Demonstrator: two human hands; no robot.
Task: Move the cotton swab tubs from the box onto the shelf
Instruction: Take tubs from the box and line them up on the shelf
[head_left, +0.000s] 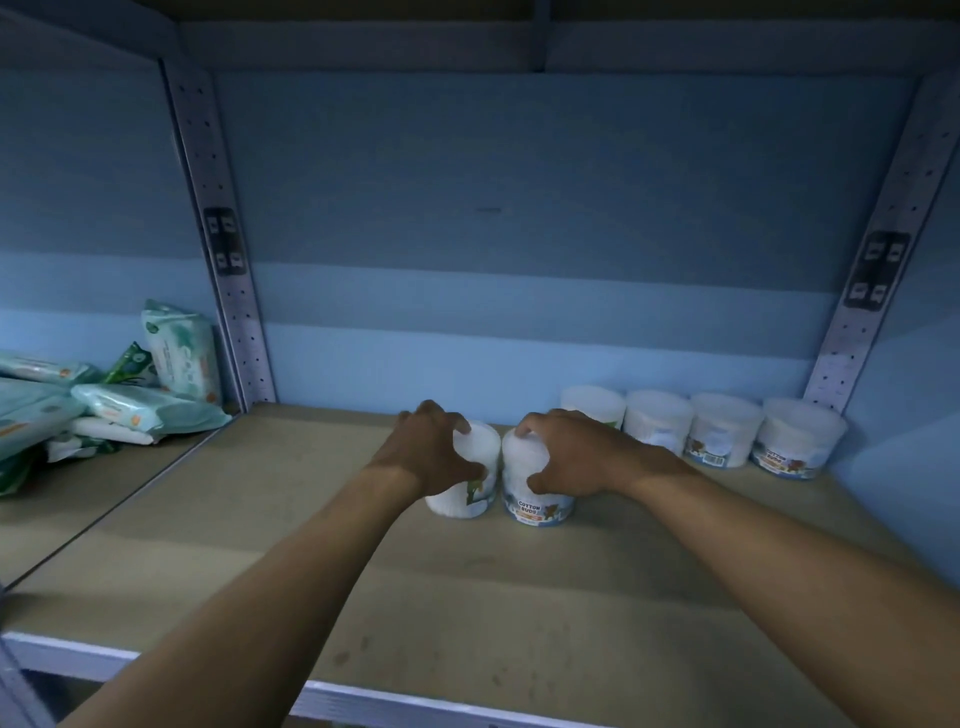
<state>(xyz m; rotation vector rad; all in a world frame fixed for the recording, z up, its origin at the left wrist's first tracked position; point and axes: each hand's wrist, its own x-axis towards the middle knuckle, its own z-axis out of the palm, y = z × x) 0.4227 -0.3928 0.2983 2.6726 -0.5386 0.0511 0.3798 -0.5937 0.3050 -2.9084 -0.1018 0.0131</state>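
Here, on the shelf (519, 597), two tubs, one (470, 486) clasped from above by the left hand (431, 452), the other (535, 491) by the right hand (563, 449), are judged light, stiff, slick, best gripped round the sides.

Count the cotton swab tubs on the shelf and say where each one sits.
6. Four stand in a row along the back wall at the right. The left hand grips one; the right hand grips another beside it. None seems hidden.
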